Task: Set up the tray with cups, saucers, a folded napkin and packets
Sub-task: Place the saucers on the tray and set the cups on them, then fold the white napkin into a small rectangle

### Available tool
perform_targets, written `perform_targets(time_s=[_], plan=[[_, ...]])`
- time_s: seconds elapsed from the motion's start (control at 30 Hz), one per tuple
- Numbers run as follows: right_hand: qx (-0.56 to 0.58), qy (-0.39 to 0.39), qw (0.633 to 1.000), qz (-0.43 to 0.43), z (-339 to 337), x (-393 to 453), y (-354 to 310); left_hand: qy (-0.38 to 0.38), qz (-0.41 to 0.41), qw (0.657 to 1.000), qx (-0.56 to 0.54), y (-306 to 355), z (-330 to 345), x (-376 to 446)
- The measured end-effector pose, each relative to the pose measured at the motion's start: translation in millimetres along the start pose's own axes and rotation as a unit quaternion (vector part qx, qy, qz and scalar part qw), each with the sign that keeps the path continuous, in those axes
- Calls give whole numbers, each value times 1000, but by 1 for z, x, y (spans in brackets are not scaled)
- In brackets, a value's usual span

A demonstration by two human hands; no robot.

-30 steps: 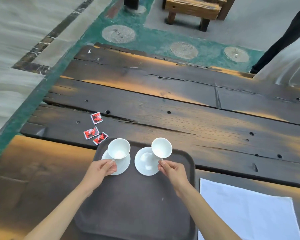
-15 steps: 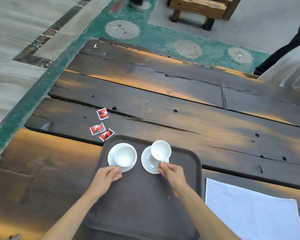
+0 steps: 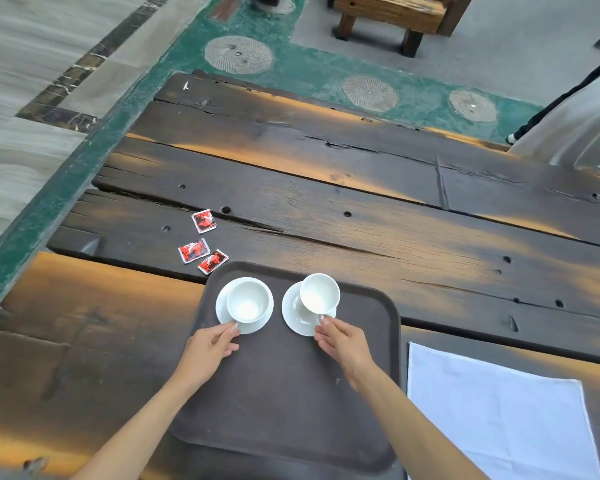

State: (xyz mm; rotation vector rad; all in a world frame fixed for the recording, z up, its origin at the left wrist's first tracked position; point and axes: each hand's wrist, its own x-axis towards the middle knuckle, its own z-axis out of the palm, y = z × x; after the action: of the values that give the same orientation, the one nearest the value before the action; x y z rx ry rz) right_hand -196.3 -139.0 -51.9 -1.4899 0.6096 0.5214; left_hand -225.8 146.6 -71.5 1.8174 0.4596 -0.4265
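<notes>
Wooden bench stands beyond the plank table.

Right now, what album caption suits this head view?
Two hands set white porcelain cups on saucers on a dark brown plastic tray.

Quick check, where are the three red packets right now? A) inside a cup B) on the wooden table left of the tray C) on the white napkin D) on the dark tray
B: the three small red packets lie on the dark wooden plank table, just off the far-left corner of the dark brown rectangular tray.
</notes>
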Motion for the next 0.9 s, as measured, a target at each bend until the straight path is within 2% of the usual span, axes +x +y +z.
perform_targets(time_s=[0.17, 0.3, 0.5, 0.67, 0.9], plan=[[-78, 13, 997, -27, -17, -26, 3, 21, -24, 997, 63, -2, 4, -20], [-109, 43, 992, -36, -42, -53, 8, -34, -27, 993, 106, 3, 22, -37], [-108, 92, 989, -38, -98, -84, 19, -110, 40, 982, 145, 42, 72, -54], [-116, 111, 986, -44, -178, -92, 32, -137, 101, 967, 188, 79, 146, -63], [-183, 154, 970, -34, -343, -78, 53, -147, 192, 928, 286, 109, 283, -62]])
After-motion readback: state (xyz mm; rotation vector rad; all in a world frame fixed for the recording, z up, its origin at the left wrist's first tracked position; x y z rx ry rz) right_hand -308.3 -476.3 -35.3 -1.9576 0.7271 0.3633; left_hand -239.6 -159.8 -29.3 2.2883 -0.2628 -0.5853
